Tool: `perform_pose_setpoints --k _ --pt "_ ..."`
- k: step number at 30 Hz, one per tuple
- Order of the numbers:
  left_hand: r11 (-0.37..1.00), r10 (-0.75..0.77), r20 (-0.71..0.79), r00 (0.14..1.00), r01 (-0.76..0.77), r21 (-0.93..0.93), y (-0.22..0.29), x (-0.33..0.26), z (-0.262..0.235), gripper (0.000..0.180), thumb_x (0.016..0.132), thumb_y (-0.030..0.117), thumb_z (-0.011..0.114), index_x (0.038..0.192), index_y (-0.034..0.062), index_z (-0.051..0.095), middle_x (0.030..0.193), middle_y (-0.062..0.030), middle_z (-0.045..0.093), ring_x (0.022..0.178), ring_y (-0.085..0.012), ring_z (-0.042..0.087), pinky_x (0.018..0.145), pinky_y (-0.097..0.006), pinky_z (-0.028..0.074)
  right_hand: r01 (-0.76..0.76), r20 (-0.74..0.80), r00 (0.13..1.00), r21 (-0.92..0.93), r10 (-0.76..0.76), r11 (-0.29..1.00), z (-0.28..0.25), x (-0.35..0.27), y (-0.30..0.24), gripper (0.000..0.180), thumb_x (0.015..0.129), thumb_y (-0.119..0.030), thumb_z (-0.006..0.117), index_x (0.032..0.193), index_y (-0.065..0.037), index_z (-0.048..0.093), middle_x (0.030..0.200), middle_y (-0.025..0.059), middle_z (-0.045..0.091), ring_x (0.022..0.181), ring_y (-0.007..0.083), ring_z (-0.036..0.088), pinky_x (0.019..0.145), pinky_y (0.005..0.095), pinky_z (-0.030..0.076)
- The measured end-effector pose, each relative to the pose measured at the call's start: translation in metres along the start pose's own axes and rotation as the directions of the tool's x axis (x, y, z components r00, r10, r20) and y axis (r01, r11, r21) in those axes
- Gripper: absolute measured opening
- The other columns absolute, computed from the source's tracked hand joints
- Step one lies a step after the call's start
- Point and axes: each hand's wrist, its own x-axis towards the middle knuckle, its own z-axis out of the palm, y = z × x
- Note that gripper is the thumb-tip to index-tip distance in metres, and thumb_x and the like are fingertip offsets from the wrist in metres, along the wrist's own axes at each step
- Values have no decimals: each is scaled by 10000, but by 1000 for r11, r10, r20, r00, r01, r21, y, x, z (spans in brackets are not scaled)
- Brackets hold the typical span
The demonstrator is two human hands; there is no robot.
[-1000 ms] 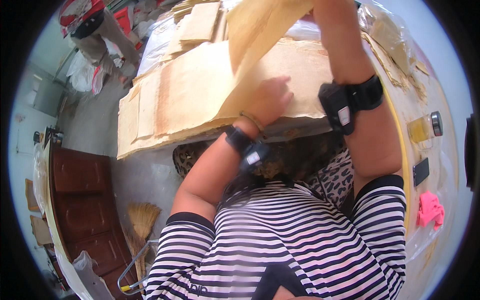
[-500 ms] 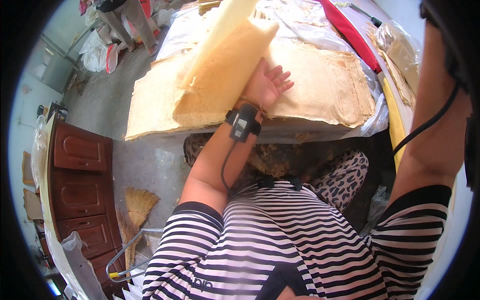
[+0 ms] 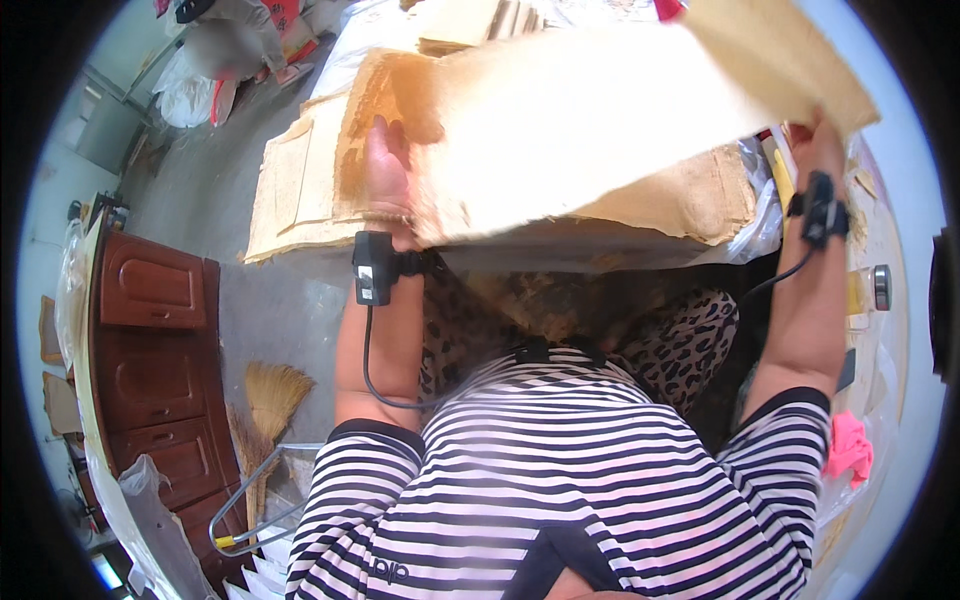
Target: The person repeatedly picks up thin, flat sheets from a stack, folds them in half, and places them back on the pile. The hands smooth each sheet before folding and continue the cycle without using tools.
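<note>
Both hands grasp one large thin tan sheet [image 3: 590, 130]: the left hand [image 3: 385, 185] pinches its near left edge and the right hand [image 3: 818, 150] its right end, holding it up above the stack of similar sheets [image 3: 300, 190] on the table straight ahead. Judging by this, the step in hand is lifting or turning the sheet, and the next move calls for both hands travelling together so it neither bends nor tears. Counted: one sheet held, two wrist-worn devices, one broom [image 3: 270, 395] near left by one brown cabinet [image 3: 150, 350].
</note>
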Motion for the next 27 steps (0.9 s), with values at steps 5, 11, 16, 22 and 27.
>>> perform_pose_setpoints --k 5,11,16,22,27 --pt "928 -144 -73 987 161 336 9 -17 30 531 1049 314 664 1418 -53 557 1317 -167 678 1201 -253 643 1062 -340 502 -289 -62 956 -364 287 886 -97 -55 97 283 1063 -234 631 1220 2 640 1061 152 762 869 287 782 730 413 682" --pt "351 21 126 992 -125 928 8 -56 31 526 972 179 761 1410 -61 594 1163 -103 710 1044 -134 665 885 -294 554 -464 -75 884 -252 461 849 -125 -139 106 325 1038 -271 687 1295 -80 631 1097 91 750 930 220 747 736 335 632" --pt "527 -26 -92 995 92 845 80 -24 -22 403 990 77 705 1385 16 653 954 38 687 727 -59 602 631 -226 494 -484 -118 875 -148 470 863 -111 -184 78 366 1014 -269 716 1308 -75 616 1105 74 750 970 221 738 800 366 629" --pt "-431 437 129 890 82 899 151 14 19 283 991 236 629 1155 50 765 786 -126 740 722 -248 730 670 -367 549 -519 194 807 -218 558 826 -71 -271 78 333 1072 -222 609 1337 -20 613 1154 108 752 945 217 770 731 364 670" --pt "-767 251 655 713 -267 584 30 5 126 215 997 285 632 951 103 736 773 -161 727 719 -368 732 584 -459 560 -566 230 778 -148 585 811 -54 -312 74 333 1076 -234 603 1332 -21 616 1152 103 749 947 216 768 751 372 669"
